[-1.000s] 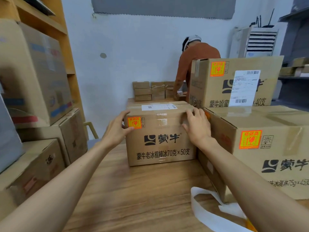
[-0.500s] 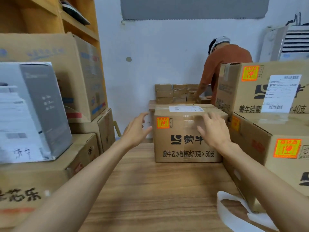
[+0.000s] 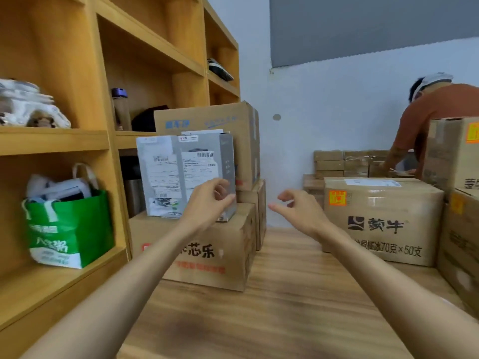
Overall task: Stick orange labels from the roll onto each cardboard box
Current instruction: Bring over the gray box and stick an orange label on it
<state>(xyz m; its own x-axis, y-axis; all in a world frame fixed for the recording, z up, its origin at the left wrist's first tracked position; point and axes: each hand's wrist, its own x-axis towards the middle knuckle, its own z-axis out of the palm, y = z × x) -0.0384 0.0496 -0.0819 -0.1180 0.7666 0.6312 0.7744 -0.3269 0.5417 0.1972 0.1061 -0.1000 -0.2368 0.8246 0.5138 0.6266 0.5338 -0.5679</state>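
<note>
1. Shelving (image 3: 103,141): smooth yellow wood in square bays, close against the left-hand stack. An arm swung wide could catch the green bag (image 3: 70,229), which is glossy, soft-sided and sits near the shelf lip.
2. Desk (image 3: 285,307): flat wood-grain top with a slick look. A box pressed hard from the front may slide back instead of taking the label.
3. Labelled box (image 3: 383,218): matte brown corrugated card with shiny tape over the seam. It stands on the desk to the right and already carries its sticker, so labelling it twice would be wasteful.
4. Printed box (image 3: 207,255): the same card with red lettering, and no orange sticker on the faces shown. It carries a load, so shifting it could topple what stands on top.
5. Grey box (image 3: 186,172): smooth coated board, upright and narrow, papered with white shipping slips. It looks easiest to tip, and a sticker placed carelessly would cover a barcode.
6. Left hand (image 3: 207,206): the grip is loosely curled and nothing is seen in it. It is in front of the grey box's lower corner (contact cannot be confirmed).
7. Right hand (image 3: 300,213): the grip is relaxed with the forefinger extended and holds nothing, in mid-air between the stacks.
8. Orange label (image 3: 337,198): a small, flat, glossy square at the labelled box's upper left corner. The roll is not in view, and neither hand carries a sticker for the next box.
</note>
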